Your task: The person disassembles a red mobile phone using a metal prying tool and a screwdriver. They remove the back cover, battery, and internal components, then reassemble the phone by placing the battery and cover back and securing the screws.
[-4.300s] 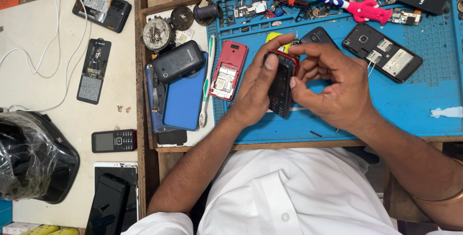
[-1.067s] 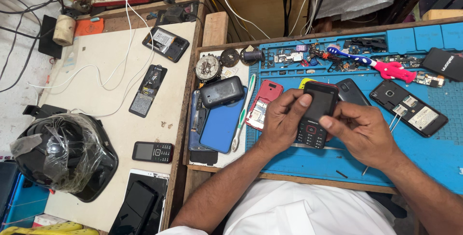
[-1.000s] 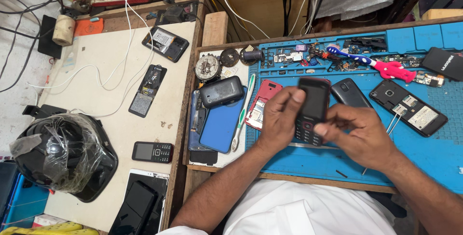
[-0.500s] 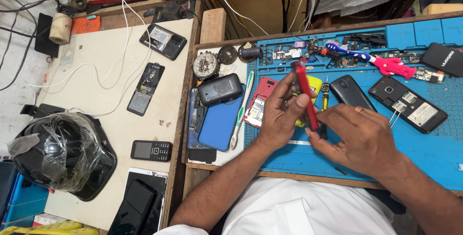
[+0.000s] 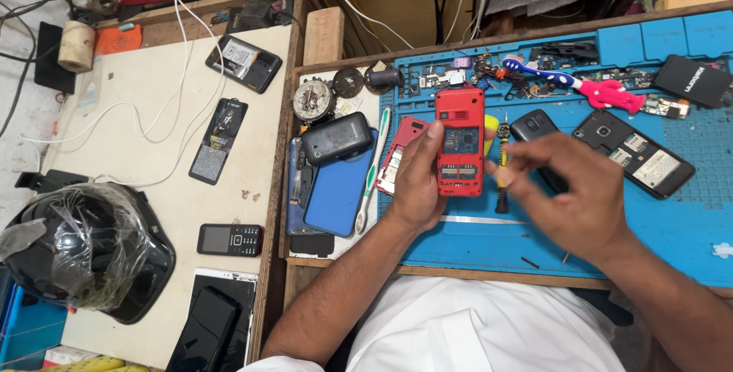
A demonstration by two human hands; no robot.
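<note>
Left hand (image 5: 416, 189): grip closed around the red phone (image 5: 460, 143), thumb along its left edge, fingers hidden behind the body.
Red phone: held face-down just above the blue mat (image 5: 649, 227), long axis pointing away from the person; back cover off, battery bay and card slots exposed.
Right hand (image 5: 569, 192): hovers just right of the red phone, fingers curled and motion-blurred; whether the grip pinches anything cannot be told.
Screwdriver (image 5: 502, 166): black handle with a yellow part, lying on the mat between the red phone and the right hand.
Red cover (image 5: 398, 154): loose shell on the mat, just left of the left hand.
Toothbrush (image 5: 371, 173): white and green, lying along the left edge of the mat.
Black phone (image 5: 538, 143): on the mat, partly hidden under the right hand.
Open phone (image 5: 634, 152): dark, back removed, right of the right hand.
Brush (image 5: 573, 82): blue and pink handle, at the far edge of the mat among small parts.
Blue case (image 5: 338, 192): left of the mat, with a dark grey phone (image 5: 336, 137) resting on its upper end.
Worktop (image 5: 137, 158): pale surface at left, carrying a small keypad phone (image 5: 230, 240), two opened handsets, white cables and a plastic-wrapped helmet (image 5: 76, 246).
</note>
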